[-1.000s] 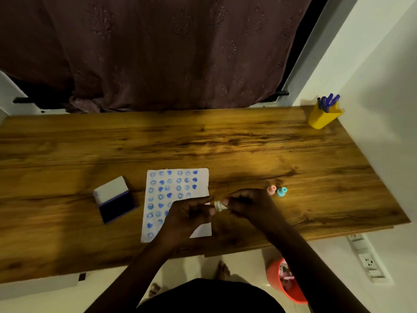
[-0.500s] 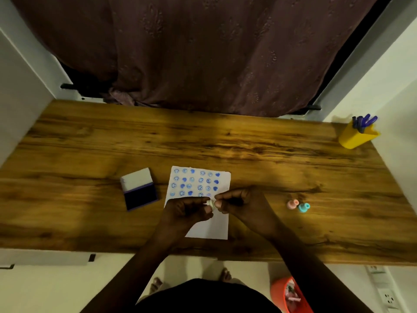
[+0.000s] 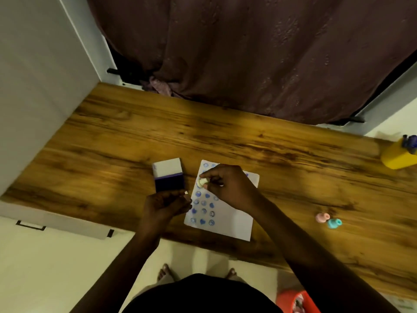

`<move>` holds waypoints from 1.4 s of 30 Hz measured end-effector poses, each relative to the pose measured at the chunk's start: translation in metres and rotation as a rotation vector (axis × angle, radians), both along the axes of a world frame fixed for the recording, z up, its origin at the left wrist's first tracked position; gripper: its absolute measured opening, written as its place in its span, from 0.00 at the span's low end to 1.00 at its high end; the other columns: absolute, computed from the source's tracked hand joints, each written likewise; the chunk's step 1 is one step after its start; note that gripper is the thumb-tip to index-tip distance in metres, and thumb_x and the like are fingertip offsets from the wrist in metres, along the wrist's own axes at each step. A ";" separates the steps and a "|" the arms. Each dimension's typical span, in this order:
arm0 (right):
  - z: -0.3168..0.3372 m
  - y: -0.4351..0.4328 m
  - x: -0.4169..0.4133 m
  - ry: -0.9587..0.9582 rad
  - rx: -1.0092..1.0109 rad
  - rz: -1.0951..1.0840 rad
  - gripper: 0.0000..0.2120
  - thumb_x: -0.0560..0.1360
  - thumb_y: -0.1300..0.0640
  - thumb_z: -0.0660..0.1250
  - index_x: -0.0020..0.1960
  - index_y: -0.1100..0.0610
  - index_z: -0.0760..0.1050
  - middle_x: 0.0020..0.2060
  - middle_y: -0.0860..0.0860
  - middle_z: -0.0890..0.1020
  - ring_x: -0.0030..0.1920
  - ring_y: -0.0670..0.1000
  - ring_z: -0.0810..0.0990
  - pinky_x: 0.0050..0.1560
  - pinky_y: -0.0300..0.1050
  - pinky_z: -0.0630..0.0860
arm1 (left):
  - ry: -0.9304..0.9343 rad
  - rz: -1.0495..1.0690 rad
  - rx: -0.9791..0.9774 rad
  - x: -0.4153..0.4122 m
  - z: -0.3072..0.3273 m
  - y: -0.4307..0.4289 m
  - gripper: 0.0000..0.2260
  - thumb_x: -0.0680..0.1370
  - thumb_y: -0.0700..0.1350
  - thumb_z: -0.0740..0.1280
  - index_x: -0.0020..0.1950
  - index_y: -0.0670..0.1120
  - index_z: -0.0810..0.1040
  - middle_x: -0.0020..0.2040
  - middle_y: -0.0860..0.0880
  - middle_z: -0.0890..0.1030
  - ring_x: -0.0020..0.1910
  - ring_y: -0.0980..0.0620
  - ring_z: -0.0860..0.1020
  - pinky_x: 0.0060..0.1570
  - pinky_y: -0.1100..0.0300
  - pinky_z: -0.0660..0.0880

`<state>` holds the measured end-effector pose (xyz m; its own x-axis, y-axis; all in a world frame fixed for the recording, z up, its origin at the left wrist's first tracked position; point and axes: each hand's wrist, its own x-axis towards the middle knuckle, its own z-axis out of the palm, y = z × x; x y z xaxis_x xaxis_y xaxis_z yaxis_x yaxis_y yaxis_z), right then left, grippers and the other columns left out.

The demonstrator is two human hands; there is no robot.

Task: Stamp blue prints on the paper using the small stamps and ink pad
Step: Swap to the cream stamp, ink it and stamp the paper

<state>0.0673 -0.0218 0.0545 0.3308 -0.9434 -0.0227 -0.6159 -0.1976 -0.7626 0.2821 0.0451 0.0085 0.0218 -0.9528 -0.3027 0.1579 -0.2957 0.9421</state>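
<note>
Cream stamp [image 3: 201, 182] pinched by right hand [image 3: 228, 186], over paper [image 3: 234, 220]

Wooden desk [image 3: 248, 141], maroon curtain [image 3: 248, 53], yellow pen holder [image 3: 397, 158], perhaps a red bin [image 3: 293, 301]

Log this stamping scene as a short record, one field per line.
surface: wooden table
paper: white sheet, rows of blue prints on its left part
right hand: grip on a small cream stamp, above the paper's upper left
left hand: curled between ink pad and paper; holds a small white piece
ink pad: open, left of the paper
spare stamps: pink stamp, teal stamp, far right
</note>
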 end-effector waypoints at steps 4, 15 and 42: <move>-0.015 -0.017 0.041 0.147 -0.052 0.083 0.12 0.75 0.59 0.74 0.58 0.54 0.83 0.52 0.52 0.87 0.50 0.51 0.85 0.48 0.45 0.80 | 0.000 0.126 0.026 0.021 -0.010 0.005 0.07 0.77 0.38 0.74 0.55 0.43 0.87 0.48 0.40 0.89 0.49 0.39 0.88 0.50 0.49 0.85; -0.043 -0.037 0.098 0.352 -0.082 0.160 0.12 0.77 0.61 0.71 0.60 0.58 0.84 0.56 0.57 0.85 0.56 0.58 0.83 0.53 0.47 0.78 | 0.000 0.186 -0.002 0.052 -0.018 0.009 0.06 0.79 0.38 0.72 0.52 0.45 0.88 0.47 0.40 0.89 0.48 0.39 0.88 0.49 0.52 0.85; -0.030 -0.032 0.088 0.186 -0.061 -0.013 0.09 0.75 0.60 0.73 0.55 0.57 0.85 0.50 0.54 0.88 0.51 0.53 0.85 0.51 0.48 0.81 | -0.024 0.090 0.034 0.043 -0.016 -0.005 0.07 0.79 0.39 0.72 0.57 0.43 0.86 0.49 0.42 0.89 0.49 0.42 0.88 0.52 0.47 0.84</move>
<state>0.1554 -0.0543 0.0240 0.3137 -0.9492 -0.0248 -0.7481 -0.2310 -0.6220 0.3249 0.0398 -0.0078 0.1141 -0.9358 -0.3336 0.1632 -0.3136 0.9354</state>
